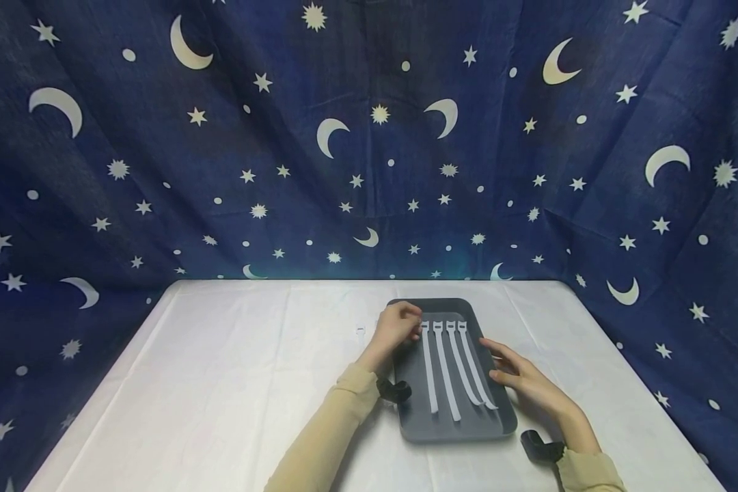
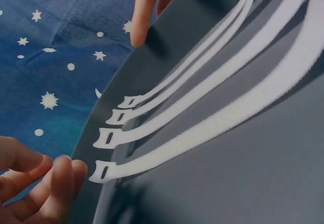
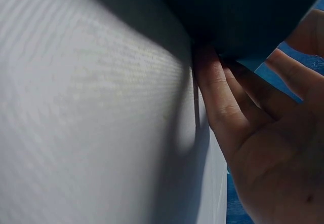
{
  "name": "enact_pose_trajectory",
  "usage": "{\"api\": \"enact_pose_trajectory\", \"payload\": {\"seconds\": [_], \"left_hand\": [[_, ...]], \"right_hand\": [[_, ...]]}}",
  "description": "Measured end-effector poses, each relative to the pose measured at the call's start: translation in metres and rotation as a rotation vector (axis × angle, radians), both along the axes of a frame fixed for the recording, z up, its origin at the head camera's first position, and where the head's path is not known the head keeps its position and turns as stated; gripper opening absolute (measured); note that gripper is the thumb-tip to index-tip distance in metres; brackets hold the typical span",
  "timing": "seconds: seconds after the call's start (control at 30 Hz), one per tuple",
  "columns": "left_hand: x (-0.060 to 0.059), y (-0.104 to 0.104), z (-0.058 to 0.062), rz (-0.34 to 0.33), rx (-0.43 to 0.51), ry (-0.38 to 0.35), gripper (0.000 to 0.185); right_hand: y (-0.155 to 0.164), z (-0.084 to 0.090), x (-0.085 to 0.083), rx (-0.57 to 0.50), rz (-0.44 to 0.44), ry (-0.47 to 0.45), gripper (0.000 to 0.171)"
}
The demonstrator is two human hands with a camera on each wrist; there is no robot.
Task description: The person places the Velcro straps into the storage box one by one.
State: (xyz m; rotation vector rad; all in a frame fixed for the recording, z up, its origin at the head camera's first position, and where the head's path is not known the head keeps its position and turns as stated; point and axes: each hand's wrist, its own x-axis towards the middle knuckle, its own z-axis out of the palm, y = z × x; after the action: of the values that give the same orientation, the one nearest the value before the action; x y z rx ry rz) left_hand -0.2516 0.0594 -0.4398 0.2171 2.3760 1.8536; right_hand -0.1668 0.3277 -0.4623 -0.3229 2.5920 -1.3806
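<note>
- While four white straps [image 1: 452,365] already lie in a row in our grey tray [image 1: 418,420], one small white piece [image 1: 360,331] remains outside.
- Left hand [image 1: 396,329] fingers curled at the strap heads, holding nothing visible; right hand [image 1: 519,379] spread, steadying the tray edge.

Counter [image 1: 221,383] is covered by a white cloth, faintly creased. A small white item [image 1: 360,331], too small to identify, is seen lying on the cloth left of centre. A dark blue backdrop [image 1: 221,171], printed with pale moons, stars and dots, is hung behind and draped down both sides.
</note>
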Motion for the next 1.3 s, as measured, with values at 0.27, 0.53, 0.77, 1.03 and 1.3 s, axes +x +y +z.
{"api": "enact_pose_trajectory", "payload": {"seconds": [0.27, 0.53, 0.77, 1.03, 1.3], "left_hand": [[0.004, -0.005, 0.007, -0.027, 0.135, 0.016, 0.024], [0.006, -0.013, 0.003, -0.021, 0.151, 0.055, 0.023], [0.017, -0.023, 0.007, -0.028, 0.181, 0.096, 0.021], [0.027, -0.035, 0.01, 0.015, 0.223, 0.048, 0.027], [0.035, -0.052, 0.012, 0.085, 0.244, 0.016, 0.025]], "right_hand": [[0.0, -0.003, 0.0, 0.016, 0.028, 0.042, 0.061], [0.001, -0.003, 0.0, 0.007, 0.032, 0.04, 0.061], [0.0, -0.001, 0.0, -0.004, 0.031, 0.03, 0.062], [-0.002, 0.002, 0.0, -0.005, -0.007, -0.036, 0.065], [-0.001, -0.001, 0.0, 0.0, 0.001, -0.006, 0.063]]}}
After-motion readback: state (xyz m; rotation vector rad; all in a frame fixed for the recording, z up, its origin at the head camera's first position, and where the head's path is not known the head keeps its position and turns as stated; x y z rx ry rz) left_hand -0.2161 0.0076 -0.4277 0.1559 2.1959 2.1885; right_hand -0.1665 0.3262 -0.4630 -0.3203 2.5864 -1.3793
